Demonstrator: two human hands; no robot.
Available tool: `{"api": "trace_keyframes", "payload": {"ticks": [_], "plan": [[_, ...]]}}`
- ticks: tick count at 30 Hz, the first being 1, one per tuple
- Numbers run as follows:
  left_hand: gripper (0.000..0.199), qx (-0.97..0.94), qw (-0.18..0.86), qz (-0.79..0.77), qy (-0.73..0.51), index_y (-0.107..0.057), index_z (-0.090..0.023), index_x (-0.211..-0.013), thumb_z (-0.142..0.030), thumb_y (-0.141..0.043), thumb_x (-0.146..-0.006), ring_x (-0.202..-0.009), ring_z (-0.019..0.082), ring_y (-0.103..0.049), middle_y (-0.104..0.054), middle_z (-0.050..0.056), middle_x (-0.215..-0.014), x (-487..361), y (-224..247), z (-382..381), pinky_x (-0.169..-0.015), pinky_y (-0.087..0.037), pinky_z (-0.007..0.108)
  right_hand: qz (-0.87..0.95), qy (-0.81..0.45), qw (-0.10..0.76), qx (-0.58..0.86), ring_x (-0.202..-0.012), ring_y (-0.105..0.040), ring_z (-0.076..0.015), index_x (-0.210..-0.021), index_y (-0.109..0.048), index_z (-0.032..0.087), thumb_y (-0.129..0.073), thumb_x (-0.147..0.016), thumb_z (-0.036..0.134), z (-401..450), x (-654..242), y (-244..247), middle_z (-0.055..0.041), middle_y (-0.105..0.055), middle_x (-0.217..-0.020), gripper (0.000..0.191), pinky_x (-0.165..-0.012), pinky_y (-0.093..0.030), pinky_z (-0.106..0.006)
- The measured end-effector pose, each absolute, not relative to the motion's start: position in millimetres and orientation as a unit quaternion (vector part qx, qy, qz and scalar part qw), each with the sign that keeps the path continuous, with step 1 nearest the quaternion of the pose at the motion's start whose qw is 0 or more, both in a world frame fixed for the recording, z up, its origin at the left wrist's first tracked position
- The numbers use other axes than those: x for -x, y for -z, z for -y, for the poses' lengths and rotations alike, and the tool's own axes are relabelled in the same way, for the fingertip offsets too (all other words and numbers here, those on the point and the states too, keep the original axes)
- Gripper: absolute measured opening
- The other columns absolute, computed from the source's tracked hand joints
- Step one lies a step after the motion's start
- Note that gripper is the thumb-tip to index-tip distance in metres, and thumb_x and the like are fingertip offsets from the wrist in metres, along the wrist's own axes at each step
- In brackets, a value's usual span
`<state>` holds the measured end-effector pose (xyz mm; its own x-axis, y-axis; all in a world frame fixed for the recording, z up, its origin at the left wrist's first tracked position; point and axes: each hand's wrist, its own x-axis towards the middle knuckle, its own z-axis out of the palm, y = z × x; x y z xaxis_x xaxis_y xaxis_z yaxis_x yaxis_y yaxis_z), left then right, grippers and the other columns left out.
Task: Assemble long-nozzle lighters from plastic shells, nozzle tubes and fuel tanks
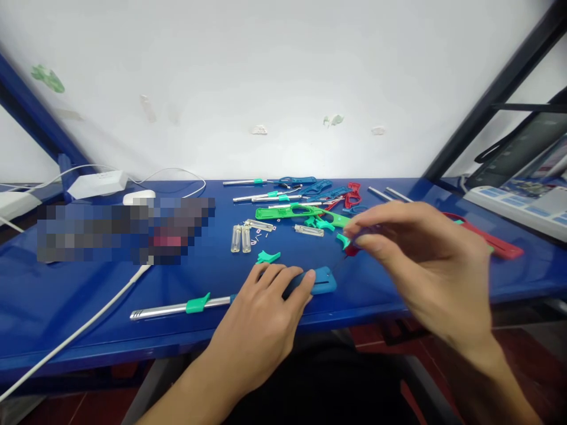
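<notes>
My left hand (261, 310) is closed over the blue handle (324, 280) of a long-necked gas lighter, pressing it to the table near the front edge. Its metal tube (166, 310) reaches left and carries a green trigger piece (197, 303). Above and right of that handle, my right hand (420, 260) pinches a small dark purple grip, seemingly a screwdriver, mostly hidden by the fingers. A thin dark shaft seems to slant from it toward the blue handle. Just beyond my left hand lies a loose green trigger (268, 257).
Clear fuel tanks (241, 239) and tiny parts lie mid-table. Behind them are a green lighter shell (287, 212), blue shells (316, 186), metal tubes and a red shell (505, 245) at right. A white cable (80, 327) crosses the left side; a power strip (509, 206) stands right.
</notes>
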<state>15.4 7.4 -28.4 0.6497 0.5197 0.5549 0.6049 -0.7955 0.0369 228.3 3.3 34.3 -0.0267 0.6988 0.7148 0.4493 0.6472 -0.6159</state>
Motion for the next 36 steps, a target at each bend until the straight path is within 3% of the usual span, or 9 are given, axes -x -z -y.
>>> {"api": "trace_keyframes", "payload": {"ticks": [3, 8, 13, 18, 24, 28, 30, 33, 36], "plan": [[0.029, 0.903, 0.072, 0.310, 0.288, -0.065, -0.012, -0.132, -0.015, -0.051, -0.106, -0.103, 0.031, -0.066, -0.072, 0.013, -0.118, -15.7, 27.9, -7.4, -0.089, -0.057, 0.052, 0.711, -0.041, 0.571, 0.410, -0.084, -0.062, -0.0203, -0.097, -0.077, 0.033, -0.079, -0.091, 0.023, -4.0, -227.2, -34.2, 0.0014, -0.071, -0.088, 0.011, -0.076, -0.053, -0.037], [0.029, 0.904, 0.071, 0.308, 0.290, -0.064, -0.012, -0.132, -0.014, -0.051, -0.106, -0.102, 0.030, -0.066, -0.072, 0.013, -0.117, -15.8, 27.5, -6.5, -0.089, -0.056, 0.051, 0.760, -0.093, 0.509, 0.395, -0.096, -0.069, -0.0208, -0.126, -0.074, 0.036, -0.056, -0.105, 0.020, 0.2, -234.6, -36.7, -0.0014, -0.076, -0.111, 0.032, -0.084, -0.055, -0.039], [0.029, 0.904, 0.070, 0.308, 0.289, -0.065, -0.011, -0.131, -0.015, -0.052, -0.106, -0.104, 0.032, -0.066, -0.072, 0.014, -0.118, -16.1, 26.6, -6.7, -0.089, -0.057, 0.052, 0.703, -0.078, 0.602, 0.371, -0.081, -0.065, -0.0194, -0.100, -0.078, 0.034, -0.082, -0.087, 0.017, -3.0, -227.8, -32.8, 0.0027, -0.073, -0.088, 0.022, -0.074, -0.054, -0.036], [0.030, 0.904, 0.073, 0.310, 0.287, -0.064, -0.012, -0.132, -0.014, -0.051, -0.106, -0.103, 0.031, -0.066, -0.072, 0.013, -0.118, -15.1, 26.8, -6.8, -0.090, -0.057, 0.052, 0.743, -0.058, 0.555, 0.371, -0.103, -0.070, -0.0225, -0.114, -0.079, 0.035, -0.062, -0.100, 0.015, -5.4, -229.1, -32.2, -0.0012, -0.077, -0.111, 0.029, -0.083, -0.056, -0.039], [0.030, 0.904, 0.075, 0.311, 0.284, -0.065, -0.012, -0.132, -0.016, -0.050, -0.107, -0.105, 0.032, -0.066, -0.072, 0.014, -0.119, -15.2, 27.4, -5.5, -0.090, -0.057, 0.052, 0.695, -0.036, 0.631, 0.343, -0.077, -0.060, -0.0225, -0.095, -0.081, 0.034, -0.082, -0.084, 0.014, -11.4, -231.0, -29.0, 0.0004, -0.069, -0.077, 0.023, -0.068, -0.052, -0.039], [0.030, 0.905, 0.071, 0.313, 0.281, -0.064, -0.012, -0.133, -0.015, -0.050, -0.107, -0.104, 0.031, -0.067, -0.072, 0.013, -0.119, -15.4, 27.0, -5.0, -0.091, -0.057, 0.052, 0.749, -0.066, 0.550, 0.365, -0.096, -0.065, -0.0235, -0.124, -0.077, 0.036, -0.062, -0.101, 0.018, -5.6, -237.7, -32.2, -0.0038, -0.071, -0.102, 0.033, -0.078, -0.054, -0.040], [0.030, 0.905, 0.068, 0.310, 0.282, -0.064, -0.012, -0.133, -0.015, -0.050, -0.106, -0.103, 0.030, -0.067, -0.072, 0.013, -0.118, -15.4, 26.6, -5.5, -0.090, -0.057, 0.051, 0.764, -0.093, 0.524, 0.364, -0.094, -0.066, -0.0219, -0.131, -0.073, 0.037, -0.056, -0.103, 0.015, -4.3, -239.4, -33.1, -0.0026, -0.073, -0.103, 0.039, -0.081, -0.053, -0.041], [0.030, 0.904, 0.070, 0.311, 0.284, -0.065, -0.011, -0.132, -0.015, -0.051, -0.106, -0.103, 0.031, -0.067, -0.073, 0.013, -0.118, -15.5, 26.3, -6.2, -0.090, -0.057, 0.052, 0.734, -0.064, 0.565, 0.371, -0.080, -0.060, -0.0198, -0.112, -0.079, 0.037, -0.075, -0.093, 0.017, -7.3, -236.8, -31.0, 0.0006, -0.071, -0.087, 0.028, -0.073, -0.050, -0.038], [0.030, 0.905, 0.074, 0.314, 0.278, -0.065, -0.012, -0.133, -0.015, -0.051, -0.106, -0.105, 0.032, -0.067, -0.072, 0.014, -0.119, -15.5, 26.7, -6.2, -0.091, -0.057, 0.053, 0.716, -0.011, 0.578, 0.392, -0.084, -0.060, -0.0203, -0.109, -0.080, 0.035, -0.080, -0.089, 0.022, -8.8, -234.1, -29.5, -0.0011, -0.069, -0.092, 0.024, -0.075, -0.051, -0.039]]}}
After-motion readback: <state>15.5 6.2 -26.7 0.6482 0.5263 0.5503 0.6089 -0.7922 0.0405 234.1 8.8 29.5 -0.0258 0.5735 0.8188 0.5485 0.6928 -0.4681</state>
